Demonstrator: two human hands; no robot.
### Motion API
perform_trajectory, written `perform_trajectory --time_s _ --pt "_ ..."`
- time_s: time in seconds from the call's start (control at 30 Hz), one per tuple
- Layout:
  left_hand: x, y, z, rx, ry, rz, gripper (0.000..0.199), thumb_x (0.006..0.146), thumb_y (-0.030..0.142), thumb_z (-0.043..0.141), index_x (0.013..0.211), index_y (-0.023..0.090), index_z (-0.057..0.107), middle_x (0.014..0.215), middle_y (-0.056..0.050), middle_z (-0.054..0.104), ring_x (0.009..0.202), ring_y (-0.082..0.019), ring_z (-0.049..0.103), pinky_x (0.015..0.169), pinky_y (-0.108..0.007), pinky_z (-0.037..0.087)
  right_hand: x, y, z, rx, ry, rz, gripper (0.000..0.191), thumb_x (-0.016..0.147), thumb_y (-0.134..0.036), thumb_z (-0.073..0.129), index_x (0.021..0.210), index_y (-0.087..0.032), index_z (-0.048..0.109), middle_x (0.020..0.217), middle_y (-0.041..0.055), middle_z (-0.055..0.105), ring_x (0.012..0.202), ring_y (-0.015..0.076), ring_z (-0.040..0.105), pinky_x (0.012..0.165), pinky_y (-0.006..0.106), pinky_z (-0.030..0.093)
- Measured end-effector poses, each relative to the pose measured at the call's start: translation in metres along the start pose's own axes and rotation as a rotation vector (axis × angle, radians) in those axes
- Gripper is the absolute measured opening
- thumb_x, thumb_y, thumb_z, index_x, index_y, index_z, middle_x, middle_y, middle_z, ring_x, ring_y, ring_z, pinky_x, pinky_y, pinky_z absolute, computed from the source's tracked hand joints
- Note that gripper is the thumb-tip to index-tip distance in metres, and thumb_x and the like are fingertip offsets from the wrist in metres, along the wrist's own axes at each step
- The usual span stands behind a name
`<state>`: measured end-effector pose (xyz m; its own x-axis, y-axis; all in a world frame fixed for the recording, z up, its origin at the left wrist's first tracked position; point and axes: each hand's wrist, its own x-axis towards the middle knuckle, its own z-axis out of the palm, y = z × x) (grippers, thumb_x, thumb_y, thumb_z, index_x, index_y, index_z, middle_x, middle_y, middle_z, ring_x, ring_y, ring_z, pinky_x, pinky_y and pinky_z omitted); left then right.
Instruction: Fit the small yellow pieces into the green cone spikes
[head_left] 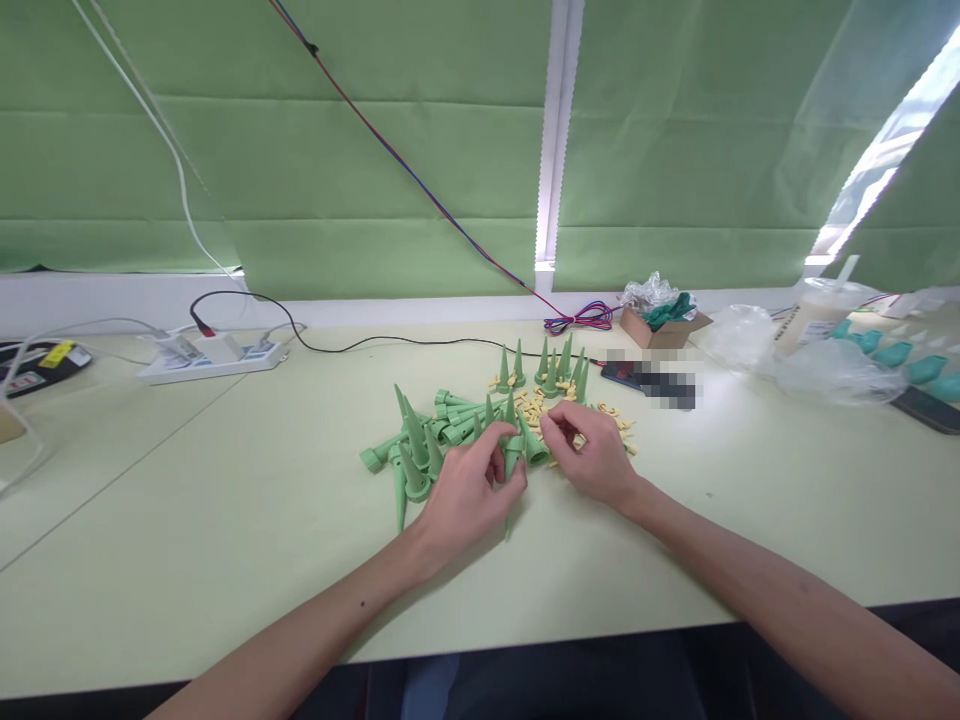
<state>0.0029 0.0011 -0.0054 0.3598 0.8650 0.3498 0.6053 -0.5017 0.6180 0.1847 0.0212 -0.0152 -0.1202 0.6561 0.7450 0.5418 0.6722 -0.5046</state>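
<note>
My left hand (476, 485) pinches a green plastic spike (514, 455) between thumb and fingers, its pointed end toward the table's front edge. Beside it on the left lies a heap of similar green spikes (416, 440), some standing on their wide ends, others on their sides. Small yellow plastic pieces (531, 408) are scattered just behind and around my right hand (592, 450). The fingertips of that hand are closed together over them, and what they hold is too small to make out. Several more spikes (551, 375) stand upright behind the yellow pieces.
A phone (649, 383) on a black cable lies behind my right hand. Farther back are a small cardboard box (660, 328) and a coiled red-blue wire (581, 318). A drink cup (814, 315) and plastic bags stand at right; a power strip (214, 360) is at left.
</note>
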Motion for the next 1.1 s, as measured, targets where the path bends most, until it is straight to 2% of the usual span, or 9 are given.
perform_trajectory --time_s 0.33,0.73,1.1 --pt "-0.0001 -0.0008 -0.0001 -0.024 0.070 0.027 0.021 0.087 0.028 0.057 0.107 0.023 0.053 0.059 0.009 0.050 0.050 -0.008 0.046 0.053 -0.021 0.037 -0.0026 -0.0023 -0.0003 0.026 -0.027 -0.078 0.023 0.090 -0.018 0.050 0.067 -0.020 0.045 0.058 -0.0027 0.047 0.051 0.0094 0.040 0.050 0.024 0.032" --pt "-0.0001 -0.0047 0.0020 -0.009 0.077 0.056 0.021 0.087 0.025 0.058 0.108 0.024 0.054 0.059 0.009 0.049 0.049 -0.008 0.045 0.053 -0.020 0.037 -0.0062 -0.0010 0.0025 0.045 -0.100 -0.179 0.023 0.090 -0.016 0.051 0.068 -0.020 0.045 0.058 -0.0042 0.043 0.051 0.0088 0.039 0.051 0.023 0.033" --pt "-0.0001 -0.0025 0.0012 -0.015 0.079 0.074 0.021 0.088 0.026 0.059 0.109 0.024 0.055 0.059 0.010 0.051 0.050 -0.008 0.048 0.053 -0.020 0.039 -0.0057 -0.0003 0.0042 0.026 -0.108 -0.176 0.022 0.090 -0.015 0.052 0.069 -0.019 0.046 0.058 -0.0040 0.043 0.052 0.0089 0.038 0.051 0.023 0.032"
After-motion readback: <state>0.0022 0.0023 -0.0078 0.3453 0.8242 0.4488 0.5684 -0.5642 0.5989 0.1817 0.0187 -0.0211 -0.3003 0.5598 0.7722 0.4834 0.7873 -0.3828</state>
